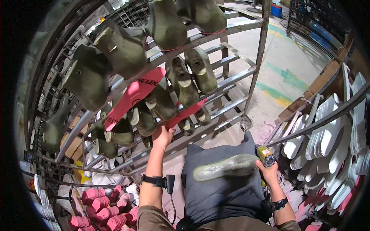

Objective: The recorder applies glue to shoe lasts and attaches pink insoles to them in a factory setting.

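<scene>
My left hand [162, 137] reaches up into the metal rack. Its thumb and fingers close at the lower end of a pink insole [187, 114], with the fingertips partly hidden. Dark green shoe lasts [144, 122] crowd around that hand. In my right hand [268, 172] is a yellow and black power hand tool [266, 156], gripped by its body; its working end cannot be made out. Across the grey cloth [216, 196] on my lap lies a pale green shoe last [225, 168], sole side up. My right thumb is by one end of it.
The rack [254, 73] carries several more lasts and another printed pink insole [137, 96]. Stacked white insoles [327, 134] stand at right behind a curved metal bar [320, 119]. Bundles of pink pieces [106, 211] fill the lower left. Concrete floor [269, 57] extends beyond the rack.
</scene>
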`<state>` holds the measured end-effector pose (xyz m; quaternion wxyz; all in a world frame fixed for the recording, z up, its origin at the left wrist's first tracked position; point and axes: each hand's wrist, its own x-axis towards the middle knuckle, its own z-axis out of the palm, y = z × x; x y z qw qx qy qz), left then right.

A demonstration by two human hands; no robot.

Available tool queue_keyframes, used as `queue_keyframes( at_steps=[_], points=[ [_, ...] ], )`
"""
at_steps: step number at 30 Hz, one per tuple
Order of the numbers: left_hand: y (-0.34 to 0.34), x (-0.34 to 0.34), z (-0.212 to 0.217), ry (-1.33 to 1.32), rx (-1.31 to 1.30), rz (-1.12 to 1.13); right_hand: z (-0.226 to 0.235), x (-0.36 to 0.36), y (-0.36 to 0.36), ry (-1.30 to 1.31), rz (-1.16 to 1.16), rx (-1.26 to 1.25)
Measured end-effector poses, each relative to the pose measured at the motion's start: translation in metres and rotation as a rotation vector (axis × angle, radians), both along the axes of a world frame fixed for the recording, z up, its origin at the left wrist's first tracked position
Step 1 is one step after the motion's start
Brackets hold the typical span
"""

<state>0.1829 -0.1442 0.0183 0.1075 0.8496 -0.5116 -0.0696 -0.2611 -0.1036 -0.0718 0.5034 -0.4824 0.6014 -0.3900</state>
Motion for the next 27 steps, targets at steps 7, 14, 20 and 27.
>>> queue_keyframes(
  at_steps=[7,14,20,27],
  points=[
    [0.103,-0.062,-0.016,0.763,-0.116,-0.137,0.028,0.005,-0.002,0.185,0.034,-0.057],
    [0.118,-0.167,0.012,0.226,0.081,-0.541,-0.011,-0.017,0.003,0.090,0.016,-0.225],
    [0.135,-0.184,0.000,0.109,0.027,-0.501,-0.004,-0.033,0.026,-0.144,-0.035,-0.075],
    [0.136,-0.191,0.006,0.076,0.059,-0.438,0.001,-0.030,0.026,-0.172,0.004,-0.039]
  ],
)
